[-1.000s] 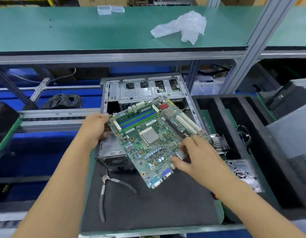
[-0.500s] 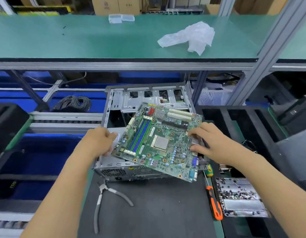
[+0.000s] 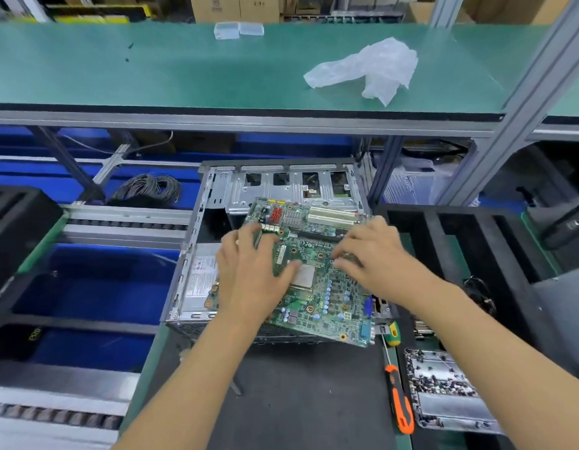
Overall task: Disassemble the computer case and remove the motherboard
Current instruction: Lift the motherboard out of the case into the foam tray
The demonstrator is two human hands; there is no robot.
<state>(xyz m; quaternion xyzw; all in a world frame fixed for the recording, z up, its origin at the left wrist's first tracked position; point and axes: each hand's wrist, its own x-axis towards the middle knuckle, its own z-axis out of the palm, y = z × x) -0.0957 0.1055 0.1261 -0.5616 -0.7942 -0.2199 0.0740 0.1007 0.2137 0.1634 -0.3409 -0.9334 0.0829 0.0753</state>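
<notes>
The green motherboard lies tilted on top of the open grey computer case, its port edge hanging over the near side. My left hand is on the board's left part, over the memory slots. Its fingers curl over a green memory module and the thumb lies beside the processor socket. My right hand holds the board's right side, curled fingertips pressing down on it. The thumb is hidden.
An orange-handled screwdriver and a yellow-green one lie at the right edge of the black mat. Beside them is a metal tray of screws. A black foam rack stands to the right. A green shelf with a plastic bag hangs overhead.
The board was turned and set down on the case. My left hand moved from the board's left edge onto the memory slots. My right hand shifted inward on the right side.
</notes>
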